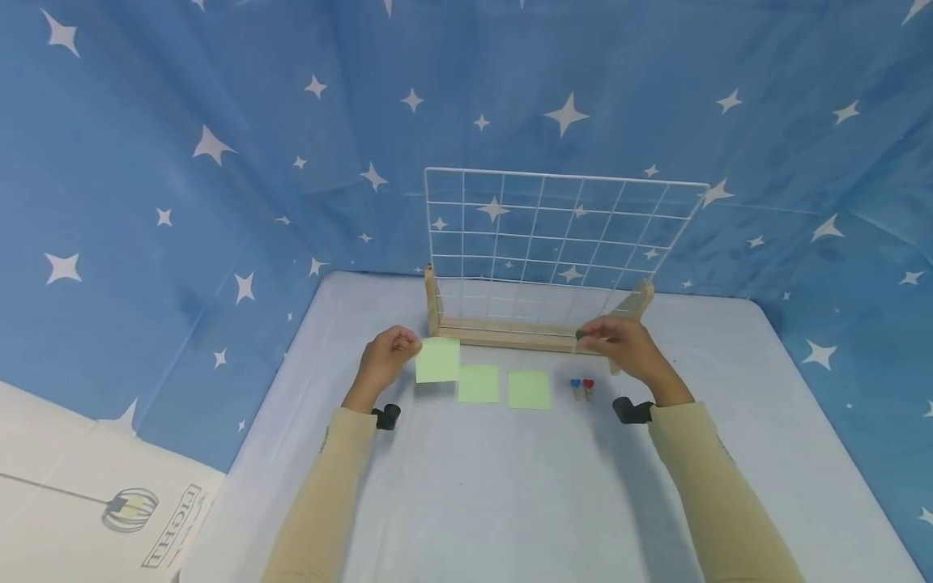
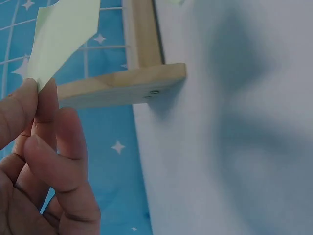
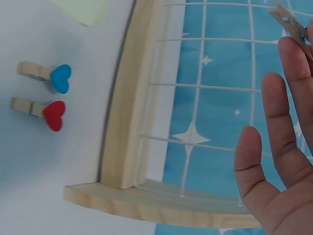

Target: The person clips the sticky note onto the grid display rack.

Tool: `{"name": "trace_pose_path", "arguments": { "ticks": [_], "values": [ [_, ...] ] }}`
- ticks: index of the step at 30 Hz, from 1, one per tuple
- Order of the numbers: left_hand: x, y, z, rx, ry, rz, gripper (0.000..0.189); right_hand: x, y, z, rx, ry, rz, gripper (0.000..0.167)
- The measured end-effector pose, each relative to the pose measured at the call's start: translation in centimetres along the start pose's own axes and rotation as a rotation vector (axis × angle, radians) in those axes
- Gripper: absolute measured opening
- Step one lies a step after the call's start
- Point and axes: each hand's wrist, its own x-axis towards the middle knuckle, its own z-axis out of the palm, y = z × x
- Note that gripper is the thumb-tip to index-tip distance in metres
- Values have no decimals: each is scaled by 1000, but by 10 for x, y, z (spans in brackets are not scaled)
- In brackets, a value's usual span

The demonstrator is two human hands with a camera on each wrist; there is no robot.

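My left hand (image 1: pixel 385 361) pinches a pale green sticky note (image 1: pixel 438 359) by its edge, raised just in front of the left end of the wooden stand. In the left wrist view the note (image 2: pixel 63 36) hangs between thumb and forefinger. Near the stand's right end, my right hand (image 1: pixel 619 346) holds a small wooden clothespin (image 3: pixel 292 27) between thumb and fingers; a dark green bit shows at its end in the head view. Behind both hands rises a white wire grid (image 1: pixel 554 235) set in the wooden stand (image 1: pixel 510 336).
Two more green notes (image 1: pixel 479 384) lie side by side on the white table (image 1: pixel 510 502). Right of them are two clothespins, one with a blue heart (image 3: pixel 60 79) and one with a red heart (image 3: pixel 54 116). A blue star-patterned curtain (image 1: pixel 255 162) hangs behind.
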Motion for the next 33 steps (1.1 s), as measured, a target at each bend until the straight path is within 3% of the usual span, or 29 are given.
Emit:
{"name": "trace_pose_path", "arguments": {
  "ticks": [13, 25, 33],
  "values": [
    [-8, 36, -9, -85, 22, 149, 22, 1, -22, -10, 3, 4, 26, 24],
    [-6, 53, -15, -189, 70, 170, 18, 7, -37, -10, 95, 66, -108, 20],
    [0, 60, -21, -247, 56, 187, 19, 10, -47, -11, 110, 104, -152, 22]
  ]
}}
